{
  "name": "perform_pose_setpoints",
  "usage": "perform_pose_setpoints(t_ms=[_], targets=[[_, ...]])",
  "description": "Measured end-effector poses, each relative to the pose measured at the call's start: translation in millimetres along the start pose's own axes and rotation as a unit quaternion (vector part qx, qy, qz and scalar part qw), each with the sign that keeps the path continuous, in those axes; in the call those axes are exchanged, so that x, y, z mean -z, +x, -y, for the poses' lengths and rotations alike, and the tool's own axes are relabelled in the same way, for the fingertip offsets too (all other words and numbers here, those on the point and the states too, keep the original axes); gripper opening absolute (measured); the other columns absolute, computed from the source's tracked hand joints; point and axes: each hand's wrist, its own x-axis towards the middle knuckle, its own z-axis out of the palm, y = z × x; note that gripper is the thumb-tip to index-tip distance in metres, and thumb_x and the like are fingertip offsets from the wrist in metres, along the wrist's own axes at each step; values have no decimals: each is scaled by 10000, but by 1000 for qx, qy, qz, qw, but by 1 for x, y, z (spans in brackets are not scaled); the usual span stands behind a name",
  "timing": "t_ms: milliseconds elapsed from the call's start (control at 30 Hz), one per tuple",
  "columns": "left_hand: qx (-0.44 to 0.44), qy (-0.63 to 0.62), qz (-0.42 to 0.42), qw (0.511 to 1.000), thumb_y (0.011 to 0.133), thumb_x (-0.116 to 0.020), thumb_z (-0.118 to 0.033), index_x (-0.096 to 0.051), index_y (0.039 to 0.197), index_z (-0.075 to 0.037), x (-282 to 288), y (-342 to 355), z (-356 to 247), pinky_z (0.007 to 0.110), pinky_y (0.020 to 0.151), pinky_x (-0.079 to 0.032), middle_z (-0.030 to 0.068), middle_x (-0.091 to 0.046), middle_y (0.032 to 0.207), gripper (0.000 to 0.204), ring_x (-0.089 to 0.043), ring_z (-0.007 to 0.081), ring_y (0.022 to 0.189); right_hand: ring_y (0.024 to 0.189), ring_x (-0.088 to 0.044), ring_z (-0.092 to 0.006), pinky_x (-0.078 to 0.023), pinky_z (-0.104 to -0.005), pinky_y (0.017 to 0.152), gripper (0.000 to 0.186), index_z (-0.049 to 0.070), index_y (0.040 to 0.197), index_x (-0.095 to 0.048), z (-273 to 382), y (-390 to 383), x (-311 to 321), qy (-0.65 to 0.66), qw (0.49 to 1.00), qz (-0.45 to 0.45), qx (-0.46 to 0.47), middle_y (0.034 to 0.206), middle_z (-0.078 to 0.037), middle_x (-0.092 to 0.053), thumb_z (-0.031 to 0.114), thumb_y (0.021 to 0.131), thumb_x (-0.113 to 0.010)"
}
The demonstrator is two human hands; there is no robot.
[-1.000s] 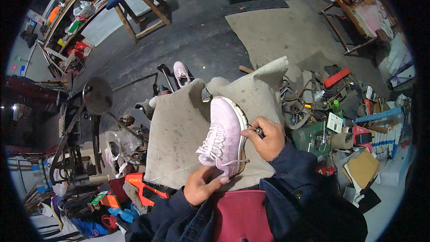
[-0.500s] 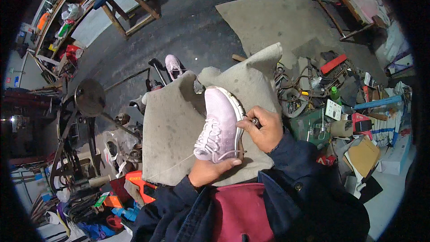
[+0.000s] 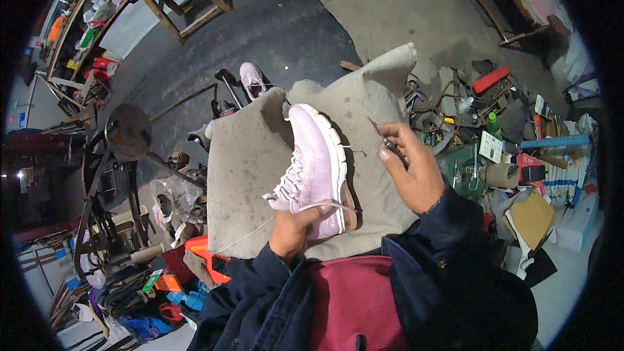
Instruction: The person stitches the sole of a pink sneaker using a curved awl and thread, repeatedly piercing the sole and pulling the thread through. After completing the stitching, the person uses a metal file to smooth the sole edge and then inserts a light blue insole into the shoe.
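A pale pink sneaker (image 3: 312, 162) with a white sole lies on its side on a grey cloth (image 3: 244, 182) over my lap, toe pointing away. My left hand (image 3: 289, 231) grips it near the heel, thumb on the upper beside the loose lace. Off to the shoe's right, my right hand (image 3: 419, 172) is closed around an awl-like tool (image 3: 390, 145), its thin pointed tip up and clear of the sole. A short dark strand (image 3: 354, 150) sticks out from the sole's edge. A pale thread (image 3: 247, 237) runs from the shoe toward the lower left.
Another pink sneaker (image 3: 251, 77) sits beyond the cloth, beside a metal stand. At left is a machine with a round wheel (image 3: 128, 132). Tools and scraps crowd the right, around a green bottle (image 3: 493, 123) and a red block (image 3: 490, 80). A wooden stool (image 3: 188, 0) stands far left.
My right hand has drawn away from the sole to the right, bringing the tool's point into sight. The sneaker has tilted, showing more sole, and its toe has shifted slightly left and away.
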Motion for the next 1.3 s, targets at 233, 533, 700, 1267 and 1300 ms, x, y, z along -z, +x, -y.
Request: perform_pose_setpoints(t_ms=[233,533,700,1267,1300], targets=[[10,8,2,1000,820,-714,89,-549,1408,28,4,3,2,388,993,-555,133,-708,1231,614,-704,250,1097,749,-646,-254,-503,-325,711,400,11,1371,-648,15,-27,-3,-20,991,113,72,864,-157,-634,1,976,-586],[18,18,4,1000,823,-704,82,-565,1381,32,-1,2,-2,376,970,-559,132,-710,1217,578,-710,242,1070,695,-639,-226,-498,-320,668,394,2,1365,-651,11,-24,-5,-29,990,112,75,817,-150,-617,-15,981,-567],[16,105,5,994,844,-748,15,-551,1402,27,1,2,0,376,998,-529,103,-692,1253,592,-669,223,1123,708,-649,-230,-508,-322,678,409,11,1370,-651,13,-22,-4,-31,990,116,77,809,-151,-614,-29,976,-548],[-31,242,99,965,811,-791,-28,-467,1479,29,-1,8,-1,361,1078,-462,100,-601,1384,744,-574,221,1247,674,-652,-129,-531,-316,691,288,50,1232,-753,24,70,39,-43,914,387,-114,782,-85,-715,130,984,-631],[-30,230,114,966,812,-789,-27,-462,1484,28,-1,9,-3,361,1083,-458,100,-598,1392,750,-571,220,1255,680,-642,-110,-523,-302,684,280,48,1227,-758,25,73,39,-37,910,392,-127,773,-63,-705,119,983,-640]])
